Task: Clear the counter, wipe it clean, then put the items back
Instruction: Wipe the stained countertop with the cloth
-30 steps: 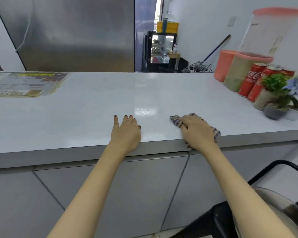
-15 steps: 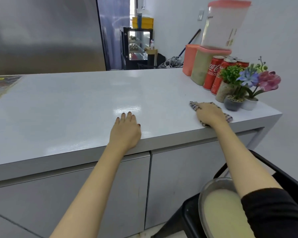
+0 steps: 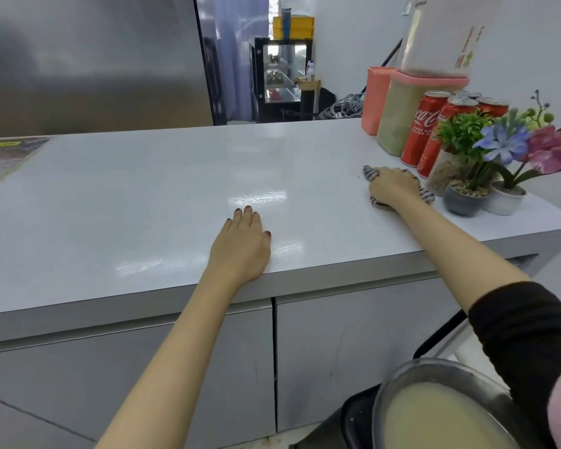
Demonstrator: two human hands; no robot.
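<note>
Gripping bunched cloth (image 3: 370, 173) under curled right hand (image 3: 393, 188) near counter's (image 3: 143, 205) right edge, beside cans (image 3: 418, 134); long axis far-left to near-right. Resting left hand (image 3: 242, 246) flat, fingers straight, at front edge.

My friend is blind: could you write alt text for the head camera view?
A person's right hand holds a checked cloth on a white counter beside cola cans and potted plants. The left hand rests flat near the counter's front edge.
</note>
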